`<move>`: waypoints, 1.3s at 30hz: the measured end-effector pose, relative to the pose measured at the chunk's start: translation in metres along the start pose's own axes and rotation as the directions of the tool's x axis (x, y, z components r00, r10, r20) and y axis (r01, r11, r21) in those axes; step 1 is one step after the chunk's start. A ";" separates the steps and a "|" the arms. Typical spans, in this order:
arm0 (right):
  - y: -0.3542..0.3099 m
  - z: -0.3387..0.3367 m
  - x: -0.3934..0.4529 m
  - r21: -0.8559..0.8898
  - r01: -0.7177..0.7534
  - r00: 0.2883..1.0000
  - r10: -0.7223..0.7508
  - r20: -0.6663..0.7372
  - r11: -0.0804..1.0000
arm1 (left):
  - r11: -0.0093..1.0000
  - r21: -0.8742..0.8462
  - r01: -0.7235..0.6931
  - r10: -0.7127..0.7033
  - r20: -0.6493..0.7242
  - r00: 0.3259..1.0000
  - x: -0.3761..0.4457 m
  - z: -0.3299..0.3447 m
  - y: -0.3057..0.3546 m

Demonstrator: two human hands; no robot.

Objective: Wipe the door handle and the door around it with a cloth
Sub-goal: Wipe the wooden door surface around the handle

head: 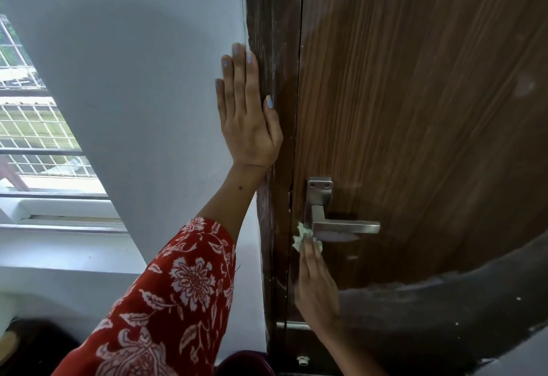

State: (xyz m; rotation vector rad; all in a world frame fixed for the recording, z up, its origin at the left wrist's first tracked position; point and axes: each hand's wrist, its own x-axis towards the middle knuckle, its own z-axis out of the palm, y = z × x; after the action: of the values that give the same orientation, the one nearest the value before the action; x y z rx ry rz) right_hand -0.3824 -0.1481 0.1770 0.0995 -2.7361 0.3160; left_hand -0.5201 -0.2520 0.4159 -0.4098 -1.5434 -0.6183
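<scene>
A brown wooden door [415, 108] fills the right half of the head view. Its steel lever handle [345, 226] sticks out to the right from a steel plate with two screws. My right hand [315, 283] reaches up from below and presses a small pale green cloth [301, 234] against the door at the left end of the handle. My left hand [247, 111] lies flat, fingers spread, on the white wall, with its thumb on the dark door frame [272, 49] above the handle. It holds nothing.
The white wall [133, 79] takes up the left side. A barred window [32, 126] with a white sill is at the far left. A dark painted band [444, 316] crosses the lower door. A dark round object [243, 365] sits at the bottom.
</scene>
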 end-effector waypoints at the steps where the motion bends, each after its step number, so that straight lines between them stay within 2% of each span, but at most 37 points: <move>1: -0.002 0.001 0.001 0.030 -0.025 1.000 0.026 -0.012 0.999 | 1.000 -0.002 0.001 -0.001 -0.001 1.000 0.000 0.000 0.000; 3: -0.008 0.003 0.004 0.079 -0.008 1.000 0.009 -0.014 0.997 | 1.000 -0.006 0.004 -0.004 0.002 1.000 0.000 0.000 0.000; 5: -0.009 0.002 0.005 0.055 0.087 0.996 -0.087 -0.012 0.995 | 1.000 0.000 0.002 -0.002 0.001 1.000 0.000 0.000 0.000; 7: -0.001 0.000 0.002 0.025 0.114 0.993 -0.113 -0.014 0.993 | 1.000 0.000 0.002 -0.002 0.003 1.000 0.000 0.000 0.000; 11: 0.006 0.002 -0.002 0.152 -0.131 0.986 0.145 -0.086 0.980 | 1.000 0.004 0.000 0.000 -0.002 1.000 -0.001 0.001 -0.001; 13: -0.005 0.005 0.002 0.232 -0.207 0.969 0.232 -0.087 0.950 | 1.000 0.007 -0.002 0.002 -0.004 1.000 -0.001 0.001 -0.001; 18: -0.018 0.009 0.004 0.173 -0.076 0.996 0.083 -0.033 0.982 | 1.000 0.009 -0.008 0.008 -0.005 1.000 -0.001 0.001 -0.001; 20: -0.007 0.010 0.002 0.173 -0.075 0.995 0.084 -0.047 0.982 | 1.000 0.009 -0.007 0.007 -0.010 1.000 -0.001 0.001 -0.001; 25: 0.001 0.008 0.000 0.382 -0.343 0.914 0.399 -0.076 0.858 | 1.000 -0.003 -0.009 0.009 -0.008 1.000 -0.001 0.001 -0.001; 26: -0.001 0.008 0.001 0.397 -0.328 0.917 0.390 -0.083 0.857 | 1.000 -0.004 -0.012 0.012 -0.010 1.000 0.000 0.001 -0.001; 30: 0.002 0.008 0.000 0.281 -0.147 0.983 0.171 -0.061 0.948 | 1.000 -0.010 -0.013 0.013 -0.014 1.000 0.000 0.001 -0.001; 31: 0.008 0.007 0.001 0.275 -0.141 0.984 0.165 -0.068 0.951 | 1.000 -0.009 -0.012 0.012 -0.014 1.000 0.000 0.001 -0.001; 33: 0.020 0.006 0.000 0.339 -0.239 0.956 0.282 -0.082 0.910 | 1.000 -0.009 -0.011 0.011 -0.015 1.000 0.000 0.002 -0.001; 36: 0.022 0.002 -0.002 0.491 -0.442 0.857 0.515 -0.014 0.750 | 1.000 -0.002 -0.005 0.005 -0.010 1.000 -0.001 0.002 -0.002; 39: 0.002 0.002 0.001 0.548 -0.497 0.834 0.545 0.088 0.673 | 1.000 -0.003 0.000 0.000 -0.007 1.000 -0.001 0.002 -0.001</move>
State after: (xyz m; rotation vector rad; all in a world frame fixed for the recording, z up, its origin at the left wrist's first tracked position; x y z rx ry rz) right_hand -0.3841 -0.1468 0.1749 -0.5532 -2.4393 1.2436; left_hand -0.5223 -0.2517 0.4146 -0.4095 -1.5361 -0.6216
